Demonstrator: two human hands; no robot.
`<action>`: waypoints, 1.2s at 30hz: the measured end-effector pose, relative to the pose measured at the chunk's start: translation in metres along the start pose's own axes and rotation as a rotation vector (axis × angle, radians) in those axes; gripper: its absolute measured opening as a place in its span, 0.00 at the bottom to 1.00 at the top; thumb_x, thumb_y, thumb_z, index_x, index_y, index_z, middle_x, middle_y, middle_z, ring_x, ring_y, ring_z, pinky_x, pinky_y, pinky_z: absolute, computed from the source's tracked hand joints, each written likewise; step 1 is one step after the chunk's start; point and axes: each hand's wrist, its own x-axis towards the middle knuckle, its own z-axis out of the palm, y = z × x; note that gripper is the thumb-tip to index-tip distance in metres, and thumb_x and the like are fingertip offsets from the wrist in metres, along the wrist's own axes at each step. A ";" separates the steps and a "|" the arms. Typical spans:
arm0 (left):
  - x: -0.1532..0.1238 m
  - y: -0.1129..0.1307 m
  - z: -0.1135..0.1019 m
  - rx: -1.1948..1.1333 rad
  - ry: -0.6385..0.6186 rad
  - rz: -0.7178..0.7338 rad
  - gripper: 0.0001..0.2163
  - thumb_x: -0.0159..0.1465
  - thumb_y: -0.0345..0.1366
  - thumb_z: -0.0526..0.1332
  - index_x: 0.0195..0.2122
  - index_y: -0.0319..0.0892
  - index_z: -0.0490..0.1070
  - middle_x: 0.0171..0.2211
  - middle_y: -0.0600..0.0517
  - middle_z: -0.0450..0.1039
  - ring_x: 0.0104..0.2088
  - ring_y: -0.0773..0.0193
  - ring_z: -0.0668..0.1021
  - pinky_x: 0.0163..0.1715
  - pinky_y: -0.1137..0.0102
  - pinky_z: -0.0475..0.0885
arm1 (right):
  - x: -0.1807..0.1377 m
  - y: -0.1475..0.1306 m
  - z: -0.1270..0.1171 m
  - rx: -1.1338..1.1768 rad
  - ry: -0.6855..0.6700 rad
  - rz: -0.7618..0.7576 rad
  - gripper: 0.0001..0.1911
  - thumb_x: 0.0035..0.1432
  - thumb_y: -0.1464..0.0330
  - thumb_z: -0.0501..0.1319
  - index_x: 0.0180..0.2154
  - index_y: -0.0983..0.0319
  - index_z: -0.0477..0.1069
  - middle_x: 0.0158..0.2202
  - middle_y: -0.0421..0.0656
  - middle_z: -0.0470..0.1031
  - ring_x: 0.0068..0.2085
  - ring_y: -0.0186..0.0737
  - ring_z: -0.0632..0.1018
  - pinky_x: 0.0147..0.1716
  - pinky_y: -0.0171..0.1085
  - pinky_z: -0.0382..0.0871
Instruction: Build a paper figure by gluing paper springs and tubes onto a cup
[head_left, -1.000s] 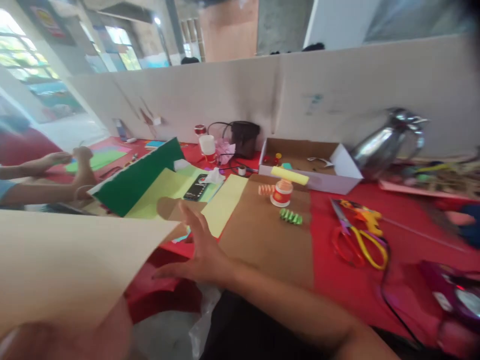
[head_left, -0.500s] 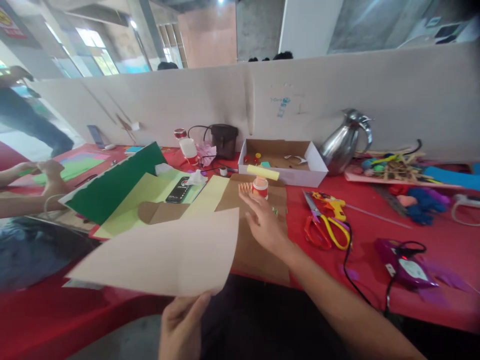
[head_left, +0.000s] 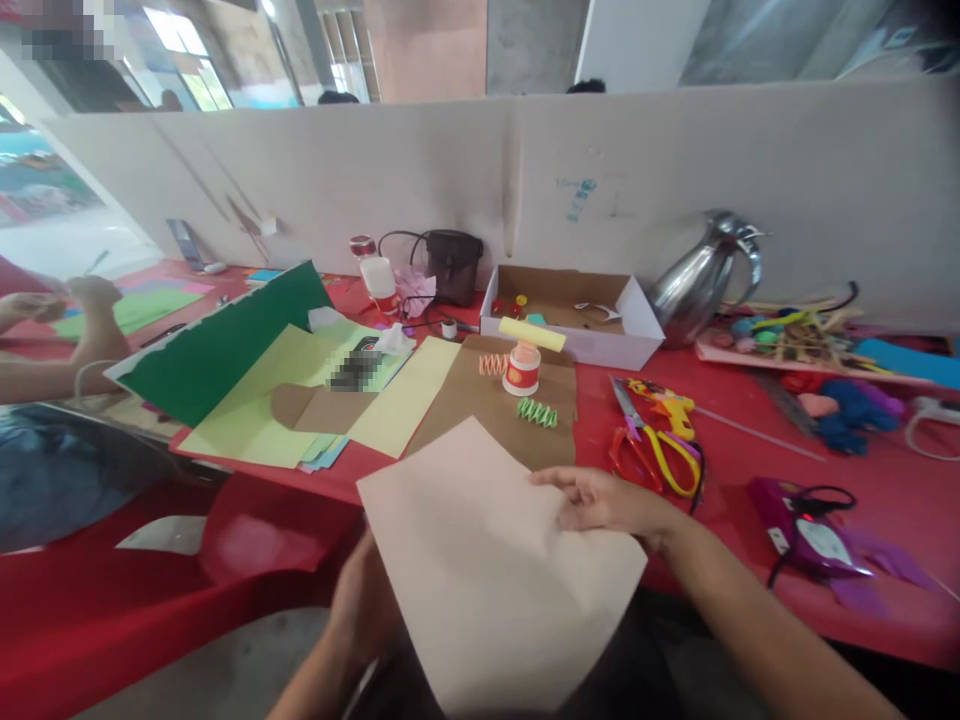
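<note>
A large pale cream sheet of paper (head_left: 487,570) is raised at the near edge of the table, over my lap. My left hand (head_left: 367,600) holds its left edge from behind, with the fingers mostly hidden by the sheet. At the upper right edge my right hand (head_left: 600,500) grips the sheet, and the paper creases beside the thumb. Beyond it, on brown cardboard (head_left: 450,405), stands a red-and-white paper cup (head_left: 522,372) topped by a yellow paper roll (head_left: 532,335). An orange folded-paper spring (head_left: 493,365) sticks out at its left. A green spring (head_left: 537,412) lies in front.
Scissors (head_left: 656,450) and a yellow glue gun (head_left: 675,410) lie right, near a purple box with a cable (head_left: 810,530). A white box (head_left: 607,348) and metal jug (head_left: 701,280) stand behind. Left are a green board (head_left: 232,350) and another person's hands (head_left: 94,300).
My right hand has drawn back from beside the cup and taken hold of the sheet. The sheet has swung right and turned, with my left hand now behind its left edge.
</note>
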 end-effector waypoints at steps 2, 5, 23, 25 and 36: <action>0.030 0.017 -0.017 -0.059 -0.007 0.025 0.18 0.58 0.50 0.61 0.38 0.39 0.76 0.36 0.44 0.79 0.32 0.55 0.80 0.25 0.67 0.73 | 0.004 -0.010 -0.013 -0.158 -0.038 -0.034 0.34 0.49 0.66 0.69 0.58 0.62 0.66 0.46 0.47 0.79 0.40 0.41 0.81 0.37 0.37 0.74; 0.048 0.027 -0.030 0.122 0.144 0.157 0.18 0.49 0.41 0.71 0.40 0.40 0.74 0.30 0.51 0.78 0.20 0.69 0.74 0.16 0.77 0.63 | 0.013 -0.027 -0.015 -0.518 0.189 -0.158 0.25 0.55 0.70 0.64 0.55 0.61 0.70 0.51 0.48 0.77 0.46 0.44 0.79 0.44 0.43 0.74; 0.064 0.064 -0.056 1.837 -0.157 1.094 0.34 0.56 0.23 0.54 0.63 0.55 0.62 0.66 0.54 0.59 0.69 0.47 0.51 0.65 0.44 0.48 | -0.012 0.076 0.076 -0.840 0.550 -1.005 0.22 0.63 0.77 0.52 0.55 0.56 0.71 0.48 0.44 0.80 0.54 0.40 0.77 0.57 0.47 0.70; 0.069 0.074 -0.063 1.797 -0.267 1.061 0.33 0.55 0.22 0.54 0.61 0.57 0.66 0.63 0.55 0.64 0.68 0.49 0.56 0.65 0.46 0.49 | -0.025 0.077 0.067 -0.625 0.575 -0.851 0.16 0.64 0.73 0.54 0.49 0.57 0.76 0.47 0.45 0.81 0.50 0.42 0.80 0.53 0.44 0.74; 0.111 0.076 -0.038 1.293 -0.150 0.605 0.13 0.58 0.46 0.63 0.24 0.43 0.72 0.23 0.53 0.73 0.26 0.62 0.74 0.27 0.72 0.67 | -0.031 0.070 0.041 -0.510 1.116 -0.291 0.27 0.62 0.58 0.57 0.59 0.64 0.64 0.44 0.51 0.79 0.43 0.50 0.80 0.42 0.43 0.74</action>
